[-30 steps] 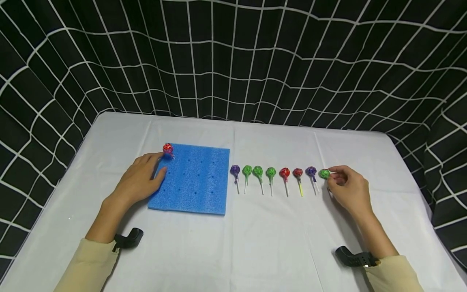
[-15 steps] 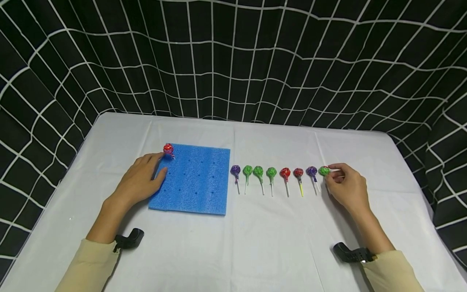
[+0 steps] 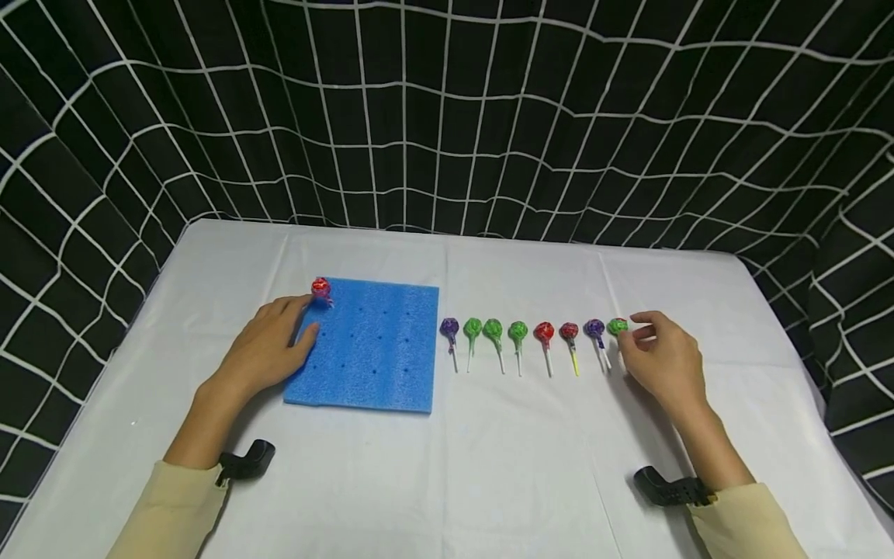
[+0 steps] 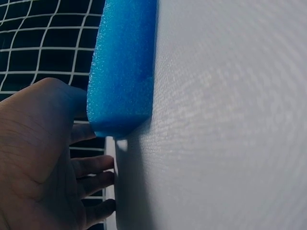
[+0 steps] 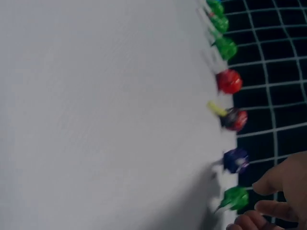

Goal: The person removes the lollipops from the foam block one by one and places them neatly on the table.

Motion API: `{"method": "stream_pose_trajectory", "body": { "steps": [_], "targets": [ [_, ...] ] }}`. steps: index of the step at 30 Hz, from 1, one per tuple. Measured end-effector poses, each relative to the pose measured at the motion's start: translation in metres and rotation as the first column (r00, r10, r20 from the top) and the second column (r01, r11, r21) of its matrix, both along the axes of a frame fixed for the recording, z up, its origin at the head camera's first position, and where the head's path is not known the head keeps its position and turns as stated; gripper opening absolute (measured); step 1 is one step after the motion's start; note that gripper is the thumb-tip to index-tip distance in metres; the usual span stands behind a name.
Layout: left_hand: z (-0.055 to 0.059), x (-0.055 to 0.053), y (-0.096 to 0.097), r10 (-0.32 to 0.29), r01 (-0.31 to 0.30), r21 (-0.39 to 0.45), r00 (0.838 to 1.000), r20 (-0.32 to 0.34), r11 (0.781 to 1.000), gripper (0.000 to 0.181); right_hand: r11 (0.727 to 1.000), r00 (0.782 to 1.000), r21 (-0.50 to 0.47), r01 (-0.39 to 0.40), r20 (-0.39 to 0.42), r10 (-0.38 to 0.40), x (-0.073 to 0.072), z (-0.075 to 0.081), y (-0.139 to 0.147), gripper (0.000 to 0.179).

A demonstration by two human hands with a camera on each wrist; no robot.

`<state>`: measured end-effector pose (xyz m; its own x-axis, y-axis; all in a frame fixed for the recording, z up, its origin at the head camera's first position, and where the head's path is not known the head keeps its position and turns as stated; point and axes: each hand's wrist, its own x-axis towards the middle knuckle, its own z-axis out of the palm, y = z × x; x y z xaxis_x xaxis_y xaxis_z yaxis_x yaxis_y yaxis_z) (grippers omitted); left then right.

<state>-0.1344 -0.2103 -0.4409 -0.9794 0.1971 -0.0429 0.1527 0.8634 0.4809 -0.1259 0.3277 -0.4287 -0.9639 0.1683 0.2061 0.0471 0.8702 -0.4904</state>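
Note:
In the head view my left hand (image 3: pixel 268 341) lies at the left edge of a blue foam board (image 3: pixel 370 380), thumb over its top. Its index fingertip is right by a red lollipop (image 3: pixel 321 288) standing at the board's far left corner. The left wrist view shows the fingers extended past the board's edge (image 4: pixel 122 72). My right hand (image 3: pixel 663 353) is at the right end of a row of lollipops, beside a green lollipop (image 3: pixel 618 326). Its thumb and index finger are parted near the candy head (image 5: pixel 235 198); the stick is hidden in the head view.
Left of the green one, the row holds a purple lollipop (image 3: pixel 594 329), a dark red one (image 3: pixel 569 331) with a yellow stick, a red one (image 3: pixel 544 332), several green ones (image 3: pixel 493 329) and another purple one (image 3: pixel 450 327). Small holes dot the board. A black gridded curtain (image 3: pixel 447 116) stands behind the table.
The green lollipop at the row's right end has shifted slightly up and left, towards the purple one. My right index finger has come away from it. The left hand stays put.

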Motion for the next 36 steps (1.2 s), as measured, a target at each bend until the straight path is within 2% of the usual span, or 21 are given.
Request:
{"method": "stream_pose_trajectory", "body": {
  "steps": [5, 12, 19, 25, 31, 36],
  "targets": [
    [-0.001, 0.001, 0.001, 0.006, -0.006, -0.001, 1.000, -0.008, 1.000, 0.059, 1.000, 0.999, 0.001, -0.029, -0.041, 0.029, 0.005, 0.011, -0.012, 0.035],
    [-0.002, 0.006, 0.000, 0.010, -0.010, -0.005, 1.000, 0.008, 1.000, 0.060, 0.994, 0.991, -0.021, -0.104, -0.082, 0.102, 0.005, 0.015, -0.039, 0.030],
    [0.001, 0.001, -0.002, -0.014, 0.014, -0.012, 1.000, 0.006, 1.000, 0.061, 0.983, 0.980, -0.095, -0.157, -0.136, 0.144, 0.001, 0.016, -0.073, 0.024],
    [0.000, 0.002, -0.002, -0.005, 0.005, -0.011, 1.000, 0.020, 1.000, 0.061, 0.947, 0.955, -0.181, -0.265, -0.187, 0.232, -0.009, 0.015, -0.108, 0.021],
    [0.000, 0.003, -0.003, -0.006, 0.006, -0.003, 1.000, 0.020, 1.000, 0.061, 0.900, 0.939, -0.269, -0.342, -0.145, 0.313, -0.017, 0.013, -0.145, 0.024],
    [0.001, 0.000, -0.003, -0.015, 0.015, -0.004, 1.000, 0.018, 1.000, 0.061, 0.863, 0.913, -0.299, -0.407, -0.133, 0.385, -0.020, 0.013, -0.173, 0.026]
  ]
}}
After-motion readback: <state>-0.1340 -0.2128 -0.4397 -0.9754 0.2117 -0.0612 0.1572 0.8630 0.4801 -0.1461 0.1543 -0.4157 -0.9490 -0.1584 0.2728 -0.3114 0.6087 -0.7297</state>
